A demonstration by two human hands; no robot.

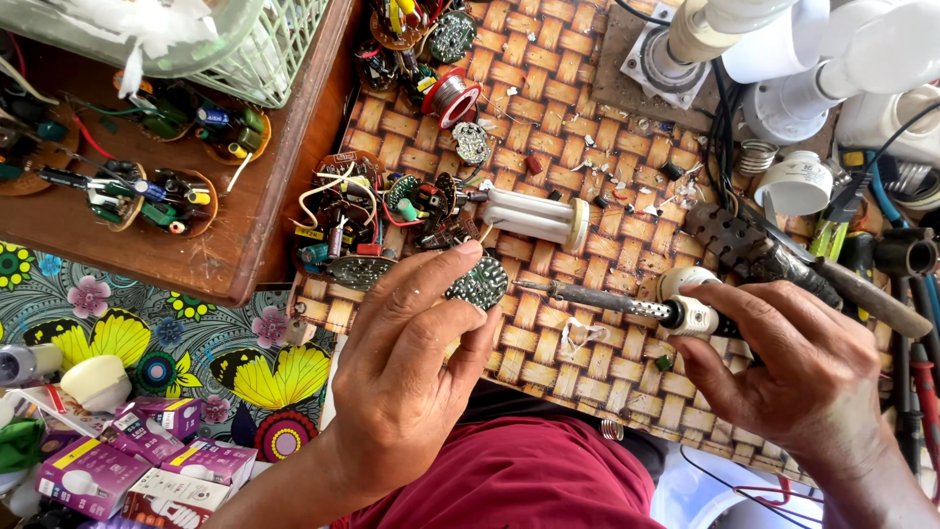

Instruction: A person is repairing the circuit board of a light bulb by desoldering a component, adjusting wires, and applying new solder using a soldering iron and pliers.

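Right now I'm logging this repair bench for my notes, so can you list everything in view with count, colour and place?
LED disc board: one, round, dotted, under the left fingertips.
Soldering iron: one, dark metal shaft, white collar, tip towards the disc.
Compact tube lamp: one, white, lying mid-mat.
Loose circuit boards: a heap, count unclear, mixed colours, left of the lamp.
Solder spool: one, red rim, upper mat.
Woven mat: one, tan.
Wooden tray: one, brown, holding more boards, upper left.
Bulb boxes: several, purple and white, lower left.
White bulb housings: several, upper right.
Left hand: holds the disc.
Right hand: grips the iron.
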